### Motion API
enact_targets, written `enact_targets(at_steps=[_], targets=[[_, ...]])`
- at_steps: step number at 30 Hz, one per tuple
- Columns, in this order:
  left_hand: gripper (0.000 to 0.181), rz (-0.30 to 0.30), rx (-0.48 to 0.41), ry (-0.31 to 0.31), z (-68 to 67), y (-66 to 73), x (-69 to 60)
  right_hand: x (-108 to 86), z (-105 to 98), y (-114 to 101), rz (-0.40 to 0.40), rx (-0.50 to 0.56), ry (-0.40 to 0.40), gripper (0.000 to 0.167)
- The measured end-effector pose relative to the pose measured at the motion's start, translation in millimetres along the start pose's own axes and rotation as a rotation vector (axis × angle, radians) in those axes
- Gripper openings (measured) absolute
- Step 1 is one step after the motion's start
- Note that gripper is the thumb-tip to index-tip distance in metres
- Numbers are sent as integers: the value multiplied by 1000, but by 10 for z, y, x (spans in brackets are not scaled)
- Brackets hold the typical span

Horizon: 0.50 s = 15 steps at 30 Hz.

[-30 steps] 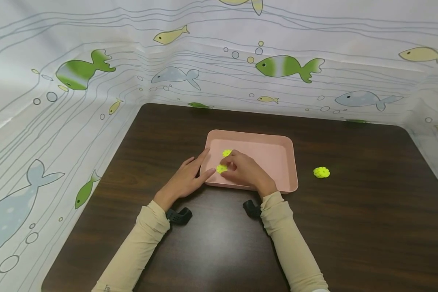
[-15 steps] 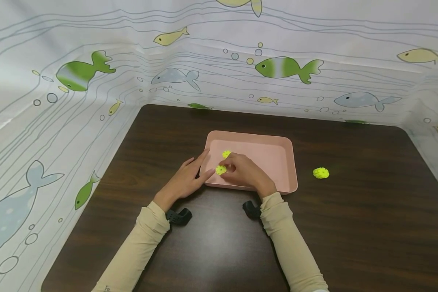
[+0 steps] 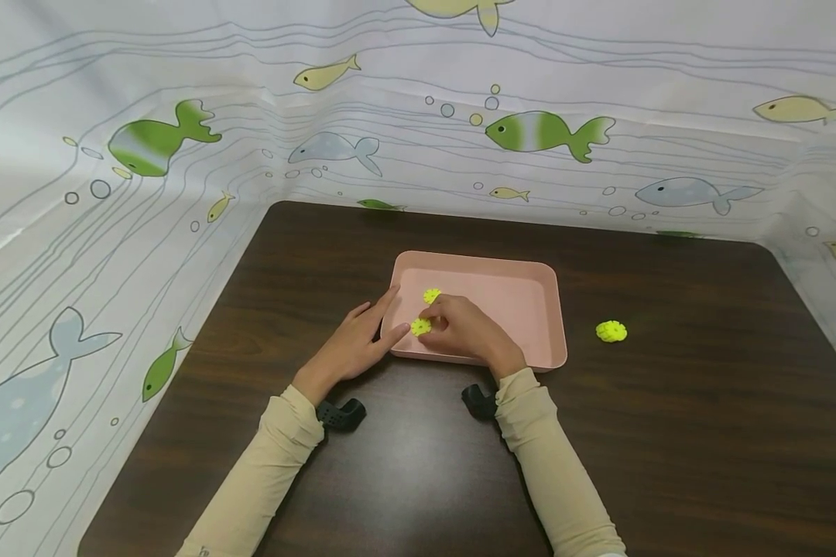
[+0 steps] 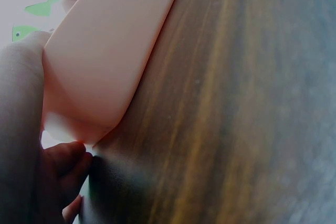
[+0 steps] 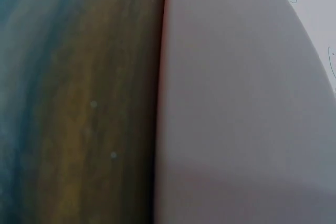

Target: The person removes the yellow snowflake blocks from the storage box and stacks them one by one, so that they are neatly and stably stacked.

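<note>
A shallow pink tray [image 3: 508, 298] lies on the dark wooden table. My right hand [image 3: 468, 329] reaches over its front wall, thumb and fingers pinching a yellow notched, flower-shaped disc [image 3: 421, 327] near the left end. Just behind that one, a second yellow disc [image 3: 432, 295] lies on the tray floor, partly covered by the right hand. My left hand [image 3: 351, 340] rests against the tray's left front corner, fingers spread fairly straight, thumb over the rim. From the left wrist, fingers [image 4: 68, 169] show touching the tray's corner [image 4: 100, 77]. The right wrist view shows only the tray's outer wall [image 5: 236, 103], no fingers.
To the right of the tray, a yellow clump of similar notched pieces [image 3: 611, 332] sits on the table [image 3: 690, 402]. A white fish-patterned sheet [image 3: 418, 155] rises behind the table and along both sides.
The pinched disc has shifted very slightly toward the left thumb and the front of the tray. Both hands otherwise keep their places, and the head view has tilted up a little.
</note>
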<state>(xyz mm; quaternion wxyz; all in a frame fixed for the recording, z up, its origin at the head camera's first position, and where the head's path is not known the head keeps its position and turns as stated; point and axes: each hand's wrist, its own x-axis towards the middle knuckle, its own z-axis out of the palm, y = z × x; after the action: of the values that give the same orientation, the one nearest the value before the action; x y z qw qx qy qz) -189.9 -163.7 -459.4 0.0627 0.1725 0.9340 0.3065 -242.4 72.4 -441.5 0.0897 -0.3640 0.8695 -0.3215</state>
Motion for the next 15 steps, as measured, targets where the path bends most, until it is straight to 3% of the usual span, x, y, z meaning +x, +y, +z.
enact_targets(at_steps=[15], targets=[[79,-15,3,-7,-3,20,-8,-140,-184,54,59,21,129,33]])
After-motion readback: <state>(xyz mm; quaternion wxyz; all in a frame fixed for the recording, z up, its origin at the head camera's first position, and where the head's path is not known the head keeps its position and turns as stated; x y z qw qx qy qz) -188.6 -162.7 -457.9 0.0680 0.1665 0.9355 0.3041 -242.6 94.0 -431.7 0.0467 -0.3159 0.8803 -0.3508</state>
